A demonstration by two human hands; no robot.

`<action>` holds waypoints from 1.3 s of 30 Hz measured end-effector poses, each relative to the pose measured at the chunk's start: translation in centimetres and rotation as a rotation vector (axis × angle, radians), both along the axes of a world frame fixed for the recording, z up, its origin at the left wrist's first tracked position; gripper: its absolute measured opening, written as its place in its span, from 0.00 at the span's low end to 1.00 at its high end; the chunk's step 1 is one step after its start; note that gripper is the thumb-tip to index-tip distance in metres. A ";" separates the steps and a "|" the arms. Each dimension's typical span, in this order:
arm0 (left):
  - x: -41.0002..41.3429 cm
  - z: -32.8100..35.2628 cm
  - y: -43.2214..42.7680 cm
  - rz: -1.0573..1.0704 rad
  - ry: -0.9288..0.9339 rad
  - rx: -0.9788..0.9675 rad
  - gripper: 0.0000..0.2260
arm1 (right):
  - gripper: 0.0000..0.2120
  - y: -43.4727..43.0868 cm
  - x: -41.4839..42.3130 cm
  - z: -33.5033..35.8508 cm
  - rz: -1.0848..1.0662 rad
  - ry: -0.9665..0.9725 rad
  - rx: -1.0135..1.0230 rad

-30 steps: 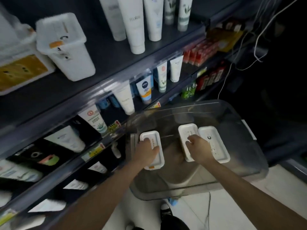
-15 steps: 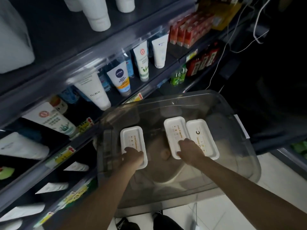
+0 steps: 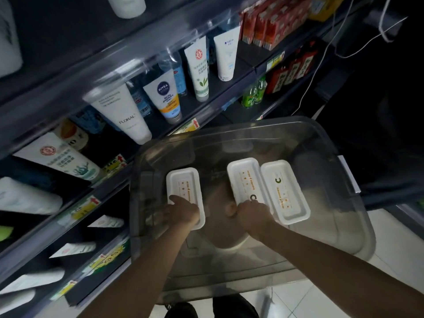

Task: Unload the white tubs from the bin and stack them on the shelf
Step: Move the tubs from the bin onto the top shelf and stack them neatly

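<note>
Dark metal shelf (image 3: 68, 72) at left carries cosmetic tubes. In the clear plastic bin (image 3: 358, 226), the left hand (image 3: 183, 213) clasps the near end of one white rectangular tub (image 3: 183, 187). The right hand (image 3: 253, 215) clasps a second tub (image 3: 246, 180); a third tub (image 3: 284, 191) lies touching it, untouched.

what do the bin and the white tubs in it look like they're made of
Bin: apparently clear, smoky-tinted hard plastic; the floor and tubs show through its glossy walls.
White tubs: likely thin moulded plastic, matte white, with a raised rim and recessed printed top. Foam or coated pulp can't be ruled out from this view.
</note>
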State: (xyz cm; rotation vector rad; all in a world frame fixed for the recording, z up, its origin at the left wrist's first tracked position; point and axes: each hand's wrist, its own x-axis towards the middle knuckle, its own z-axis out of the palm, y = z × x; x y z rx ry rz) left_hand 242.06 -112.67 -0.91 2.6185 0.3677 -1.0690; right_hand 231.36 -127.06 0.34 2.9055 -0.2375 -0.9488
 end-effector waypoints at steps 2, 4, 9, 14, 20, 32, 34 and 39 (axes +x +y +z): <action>0.0 0.1 0.2 0.016 -0.039 0.023 0.32 | 0.14 0.5 -0.3 -0.2 0.083 0.005 0.040; 0.1 0.0 0.4 0.070 -0.061 -0.001 0.24 | 0.14 1.3 -0.6 -0.4 0.184 0.020 0.118; 0.3 -0.4 0.4 0.148 -0.015 -0.063 0.17 | 0.15 0.1 0.5 0.1 -0.223 -0.140 0.230; 0.3 -1.0 1.1 0.274 0.031 -0.157 0.14 | 0.08 -2.0 0.5 -0.2 -0.649 -0.096 0.236; -0.2 -0.4 1.4 0.155 -0.049 -0.182 0.14 | 0.11 -2.5 0.9 -2.5 -0.985 -0.144 0.449; -1.2 4.0 1.8 -0.002 -0.259 -0.251 0.08 | 0.08 -2.3 0.1 1.8 -0.989 -0.289 0.648; -1.1 5.3 1.8 -0.008 -0.259 -0.311 0.10 | 0.05 -2.6 -0.2 3.8 -0.957 -0.296 0.629; -1.0 9.9 2.6 -0.065 -0.329 -0.395 0.13 | 0.15 -3.2 -1.3 10.2 -0.893 -0.381 0.607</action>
